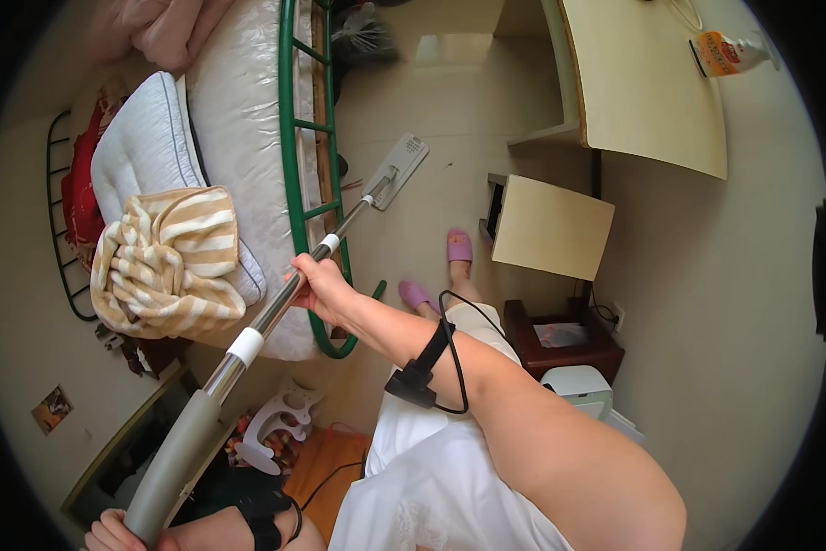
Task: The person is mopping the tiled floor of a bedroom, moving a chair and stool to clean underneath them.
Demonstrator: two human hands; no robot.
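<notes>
A flat mop with a telescopic metal pole (278, 311) runs diagonally from the lower left to the middle of the view. Its grey-and-white mop head (403, 171) rests on the tiled floor beside the bed, seen from its top side. My right hand (323, 288) grips the pole partway along, next to the green bed rail. At the bottom left, my left hand (113, 534) wraps around the thick grey grip (172, 458) and is partly cut off by the picture's edge. Black straps with small devices and cables sit on both forearms.
The bed's green metal rail (290, 124) stands left of the mop. A striped towel or blanket (172, 262) and pillow (148, 138) lie on the mattress. To the right are a pale cabinet (554, 224), a desk (651, 82) and a dark red wooden stand (585, 351).
</notes>
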